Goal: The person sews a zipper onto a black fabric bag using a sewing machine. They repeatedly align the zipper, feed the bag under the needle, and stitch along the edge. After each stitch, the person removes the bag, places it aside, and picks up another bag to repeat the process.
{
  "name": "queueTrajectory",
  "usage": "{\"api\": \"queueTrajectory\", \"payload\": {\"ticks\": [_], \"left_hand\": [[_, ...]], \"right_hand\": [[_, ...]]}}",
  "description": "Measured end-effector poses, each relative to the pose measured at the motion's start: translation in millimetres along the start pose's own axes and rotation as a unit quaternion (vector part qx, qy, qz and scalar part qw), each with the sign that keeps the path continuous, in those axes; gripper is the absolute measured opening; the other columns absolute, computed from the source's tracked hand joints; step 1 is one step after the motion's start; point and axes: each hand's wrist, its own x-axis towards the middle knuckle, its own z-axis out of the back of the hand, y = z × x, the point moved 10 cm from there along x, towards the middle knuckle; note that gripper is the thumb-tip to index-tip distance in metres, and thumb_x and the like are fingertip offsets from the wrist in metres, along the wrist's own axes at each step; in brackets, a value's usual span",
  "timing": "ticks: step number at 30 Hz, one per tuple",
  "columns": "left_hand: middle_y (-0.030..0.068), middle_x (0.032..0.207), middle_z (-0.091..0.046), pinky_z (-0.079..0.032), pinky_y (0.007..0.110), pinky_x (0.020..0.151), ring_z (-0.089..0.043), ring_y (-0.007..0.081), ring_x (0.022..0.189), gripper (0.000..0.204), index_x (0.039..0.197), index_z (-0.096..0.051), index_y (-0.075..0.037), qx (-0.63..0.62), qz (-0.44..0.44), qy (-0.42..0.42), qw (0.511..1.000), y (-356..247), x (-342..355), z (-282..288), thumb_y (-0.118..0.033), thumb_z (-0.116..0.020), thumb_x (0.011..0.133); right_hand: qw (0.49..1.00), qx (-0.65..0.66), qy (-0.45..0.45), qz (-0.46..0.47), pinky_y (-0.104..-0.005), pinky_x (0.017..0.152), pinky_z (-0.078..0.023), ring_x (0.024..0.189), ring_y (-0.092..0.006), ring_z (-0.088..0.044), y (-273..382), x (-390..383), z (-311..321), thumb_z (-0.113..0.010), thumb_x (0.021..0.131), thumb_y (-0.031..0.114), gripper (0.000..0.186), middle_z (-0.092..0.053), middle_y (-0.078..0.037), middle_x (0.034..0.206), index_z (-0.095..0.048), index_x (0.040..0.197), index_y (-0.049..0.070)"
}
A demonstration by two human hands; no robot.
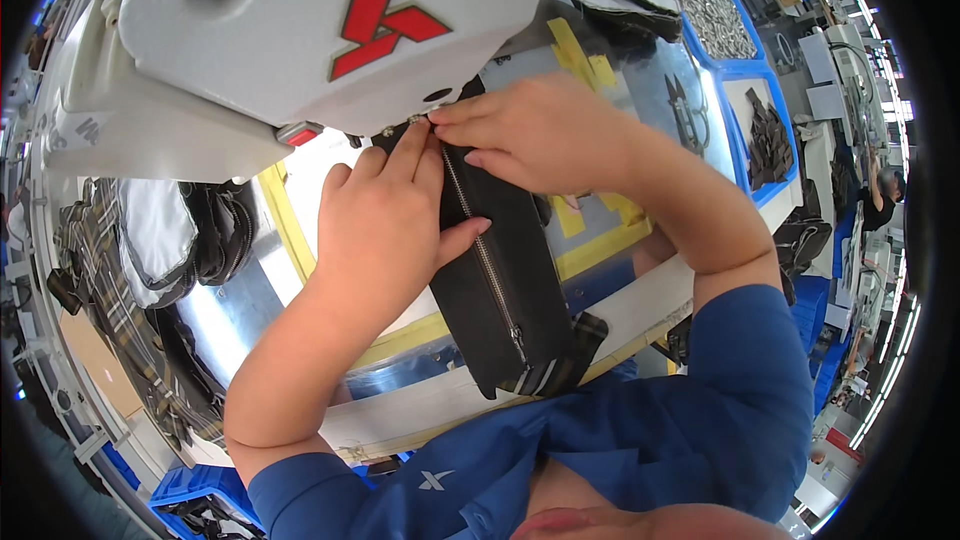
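A black fabric pouch (520, 275) with a long metal zipper (480, 255) lies lengthwise under the sewing machine head (300, 30). My left hand (385, 215) rests on the pouch's left side, fingers stretched toward the needle area and thumb spread flat across the zipper. From the right, my right hand (540, 135) comes in with its fingers together, closed at the pouch's far end beside my left fingertips. The needle and presser foot are mostly hidden by the machine head. The zipper pull (517, 335) sits at the near end, above a plaid lining.
Yellow tape (600, 240) marks the machine bed. At left lie plaid and black fabric pieces (130, 290). Far right, blue trays hold metal parts (715, 15) and dark strips (768, 140), beside scissors (687, 115). A blue crate (205, 495) stands at lower left.
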Motion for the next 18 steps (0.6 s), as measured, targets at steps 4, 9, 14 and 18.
{"api": "queueTrajectory", "payload": {"ticks": [4,9,14,18], "left_hand": [[0.0139,0.146,-0.066,-0.054,0.043,0.09,-0.07,0.032,0.104,0.08,0.131,-0.068,0.001,-0.008,0.0,-0.002,1.0,0.1,0.9,-0.3,-0.054,-0.087,0.075],[0.0154,0.144,-0.067,-0.054,0.043,0.09,-0.071,0.0326,0.105,0.08,0.129,-0.068,0.001,-0.018,-0.003,0.002,1.0,1.0,3.1,0.5,-0.052,-0.089,0.072],[0.0176,0.141,-0.068,-0.054,0.043,0.09,-0.072,0.0328,0.105,0.081,0.127,-0.068,0.002,-0.016,-0.003,0.005,1.0,0.4,4.2,2.9,-0.051,-0.09,0.07],[0.0187,0.141,-0.068,-0.055,0.043,0.089,-0.072,0.0332,0.105,0.081,0.126,-0.068,0.003,-0.015,0.01,0.018,1.0,5.0,3.5,2.8,-0.051,-0.09,0.07]], "right_hand": [[1.0,-0.007,-0.008,-0.014,-0.0382,0.088,-0.062,0.113,-0.0241,-0.074,0.3,-3.4,-3.1,-0.07,0.095,0.021,0.034,-0.075,-0.003,0.136,-0.077,0.126,0.008],[1.0,-0.019,-0.017,0.003,-0.0385,0.085,-0.062,0.112,-0.0234,-0.075,2.1,-2.8,-2.9,-0.071,0.096,0.023,0.033,-0.074,-0.002,0.136,-0.077,0.124,0.007],[1.0,-0.021,-0.011,0.012,-0.0399,0.082,-0.063,0.111,-0.0241,-0.075,4.5,-2.1,-5.6,-0.07,0.096,0.022,0.028,-0.073,-0.002,0.139,-0.076,0.12,0.009],[0.999,-0.023,-0.03,0.018,-0.0394,0.082,-0.063,0.11,-0.0236,-0.075,10.6,0.0,-6.2,-0.069,0.097,0.021,0.03,-0.073,-0.003,0.139,-0.075,0.122,0.008]]}}
